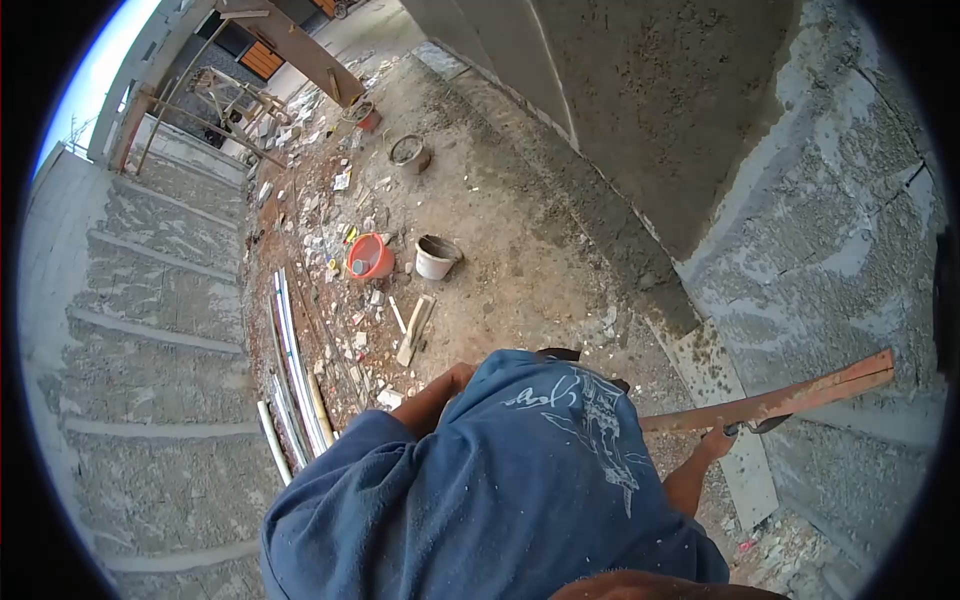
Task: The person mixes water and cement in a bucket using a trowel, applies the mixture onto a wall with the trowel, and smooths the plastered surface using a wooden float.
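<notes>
My right hand (714,443) is closed around the dark handle of a trowel (770,423), whose blade points right toward the wall. Just above that hand, a long reddish-brown wooden board (800,392) reaches from behind my shirt to the rough wall. Whether the fingers also touch the board, I cannot tell. My left hand (460,378) is bent in at the front of my body; its fingers are hidden behind the blue shirt (520,470).
A white bucket (434,262) and an orange bucket (370,255) stand on the rubble-strewn floor. Farther off is another bucket (408,152). Pipes (290,360) lie along the left wall. Freshly plastered wall (670,110) rises at upper right; a pale plank (725,420) lies at its foot.
</notes>
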Demonstrator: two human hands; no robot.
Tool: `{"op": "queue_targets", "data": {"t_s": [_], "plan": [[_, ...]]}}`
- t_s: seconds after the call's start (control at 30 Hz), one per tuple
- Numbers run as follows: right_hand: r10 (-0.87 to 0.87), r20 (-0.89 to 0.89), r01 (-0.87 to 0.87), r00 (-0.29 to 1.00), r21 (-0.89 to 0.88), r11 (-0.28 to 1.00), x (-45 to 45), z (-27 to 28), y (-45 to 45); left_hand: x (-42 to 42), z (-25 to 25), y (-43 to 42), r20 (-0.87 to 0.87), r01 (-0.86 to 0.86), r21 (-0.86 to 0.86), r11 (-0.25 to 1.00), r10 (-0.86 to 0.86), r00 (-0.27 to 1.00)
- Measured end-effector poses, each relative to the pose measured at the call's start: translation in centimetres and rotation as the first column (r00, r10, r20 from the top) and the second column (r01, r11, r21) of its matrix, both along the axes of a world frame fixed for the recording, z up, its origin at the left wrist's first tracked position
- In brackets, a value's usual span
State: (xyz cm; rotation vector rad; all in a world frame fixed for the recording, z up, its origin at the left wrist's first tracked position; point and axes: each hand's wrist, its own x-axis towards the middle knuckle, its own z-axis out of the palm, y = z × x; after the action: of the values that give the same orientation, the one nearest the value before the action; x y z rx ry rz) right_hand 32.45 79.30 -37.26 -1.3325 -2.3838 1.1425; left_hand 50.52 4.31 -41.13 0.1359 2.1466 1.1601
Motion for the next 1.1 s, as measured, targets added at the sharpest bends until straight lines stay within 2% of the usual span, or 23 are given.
{"op": "queue_targets", "data": {"t_s": [0.03, 0.07, 0.1, 0.2, 0.27, 0.3, 0.37, 0.4, 0.43, 0.47, 0.5, 0.53, 0.57, 0.6, 0.63, 0.67, 0.77, 0.87, 0.97, 1.0, 1.1], "plan": [[-0.021, -0.042, 0.019, 0.999, -0.054, 0.998, -0.6, 0.2, -0.4, 0.0, -1.2, 1.1, 0.042, -0.104, 0.150, 0.983, 0.099, 0.994], [-0.047, -0.086, 0.038, 0.995, -0.106, 0.994, -1.1, 0.2, -0.5, -0.1, -1.2, 2.1, 0.098, -0.161, 0.086, 0.983, 0.153, 0.983], [-0.077, -0.133, 0.055, 0.988, -0.157, 0.986, -1.7, 0.3, -0.6, -1.3, 1.2, 3.2, 0.137, -0.205, 0.052, 0.977, 0.196, 0.971], [-0.116, 0.027, 0.117, 0.993, -0.046, 0.992, -3.3, 1.8, -1.4, -3.9, 5.3, 3.8, 0.155, -0.267, 0.143, 0.953, 0.245, 0.957], [-0.399, 0.058, 0.399, 0.915, -0.269, 0.877, -4.7, 5.5, -5.8, -5.1, 6.6, 2.5, 0.155, -0.302, 0.243, 0.922, 0.271, 0.950], [-0.534, 0.100, 0.531, 0.839, -0.364, 0.765, -4.8, 7.4, -8.3, -5.4, 7.1, 1.6, 0.175, -0.329, 0.291, 0.898, 0.289, 0.941], [-0.567, 0.035, 0.493, 0.823, -0.541, 0.681, -3.3, 1.8, -9.6, -6.1, 9.9, 0.3, 0.295, -0.441, 0.363, 0.820, 0.348, 0.890], [-0.536, 0.012, 0.418, 0.844, -0.641, 0.643, -2.1, 1.0, -11.9, -7.7, 14.8, 0.3, 0.389, -0.519, 0.379, 0.766, 0.378, 0.841], [-0.511, 0.051, 0.412, 0.858, -0.663, 0.626, -0.8, 0.9, -15.0, -8.9, 18.0, -0.3, 0.467, -0.584, 0.370, 0.723, 0.399, 0.789], [-0.415, 0.101, 0.364, 0.904, -0.689, 0.627, 1.7, -4.1, -15.4, -10.1, 21.3, -0.9, 0.540, -0.648, 0.352, 0.675, 0.419, 0.730], [-0.338, 0.243, 0.412, 0.909, -0.633, 0.655, 3.0, -2.6, -19.8, -10.6, 22.4, -1.9, 0.576, -0.685, 0.300, 0.664, 0.446, 0.685], [-0.106, 0.237, 0.253, 0.966, -0.765, 0.593, 5.9, -4.9, -21.3, -11.1, 23.6, -2.8, 0.609, -0.720, 0.245, 0.650, 0.475, 0.636], [-0.008, 0.414, 0.263, 0.910, -0.564, 0.783, 7.0, -3.4, -25.5, -11.2, 22.4, -4.4, 0.669, -0.767, 0.200, 0.610, 0.487, 0.562], [0.152, 0.512, 0.156, 0.845, -0.508, 0.847, 7.7, -1.5, -29.1, -11.3, 21.3, -6.0, 0.722, -0.810, 0.148, 0.567, 0.498, 0.480], [0.292, 0.552, 0.036, 0.781, -0.506, 0.862, 8.5, -0.3, -31.0, -10.2, 17.3, -8.5, 0.815, -0.877, 0.102, 0.470, 0.465, 0.345], [0.407, 0.575, -0.077, 0.709, -0.511, 0.856, 8.5, 0.8, -32.4, -9.9, 16.5, -10.2, 0.885, -0.933, 0.037, 0.357, 0.423, 0.197], [0.598, 0.621, -0.309, 0.507, -0.517, 0.799, 5.0, 3.3, -34.7, -10.6, 16.7, -12.6, 0.697, -0.950, -0.150, 0.273, 0.711, 0.095], [0.688, 0.649, -0.491, 0.324, -0.506, 0.709, -1.3, 3.6, -35.8, -10.6, 13.3, -14.5, 0.456, -0.930, -0.269, 0.251, 0.884, 0.107], [0.741, 0.653, -0.636, 0.157, -0.507, 0.582, -9.5, 2.2, -38.0, -9.0, 8.3, -15.6, 0.411, -0.920, -0.341, 0.193, 0.911, 0.039], [0.751, 0.652, -0.679, 0.108, -0.504, 0.534, -12.6, 1.9, -39.2, -9.9, 10.4, -15.0, 0.439, -0.955, -0.290, 0.069, 0.896, -0.069], [0.751, 0.659, -0.805, -0.045, -0.470, 0.363, -23.3, 1.2, -43.3, -10.2, 10.5, -14.7, 0.424, -0.940, -0.338, -0.033, 0.887, -0.184]]}}
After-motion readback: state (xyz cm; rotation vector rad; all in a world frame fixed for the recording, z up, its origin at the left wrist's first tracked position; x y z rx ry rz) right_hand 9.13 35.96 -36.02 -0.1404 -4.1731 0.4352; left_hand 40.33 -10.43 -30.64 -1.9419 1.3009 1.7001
